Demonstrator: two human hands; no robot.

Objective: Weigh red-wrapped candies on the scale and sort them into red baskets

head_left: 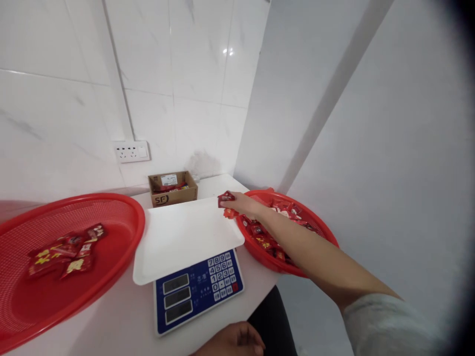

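Note:
My right hand [243, 204] is closed on small red snack packets [226, 198], above the right edge of the white weighing tray [185, 232] and beside the right red basket [328, 237]. More red packets [265, 242] lie in that basket, partly hidden under my forearm. Below the tray is the digital scale's blue panel [198, 291] with number keys and dark displays. My left hand [233, 340] rests low at the table's front edge, its fingers loosely curled and nothing seen in them.
On the left a larger red basket [135, 217] holds several red packets [69, 249]. An open cardboard box [174, 195] with packets inside stands behind the tray. A socket plate [131, 152] is on the tiled wall, and a grey wall [356, 148] closes off the right side.

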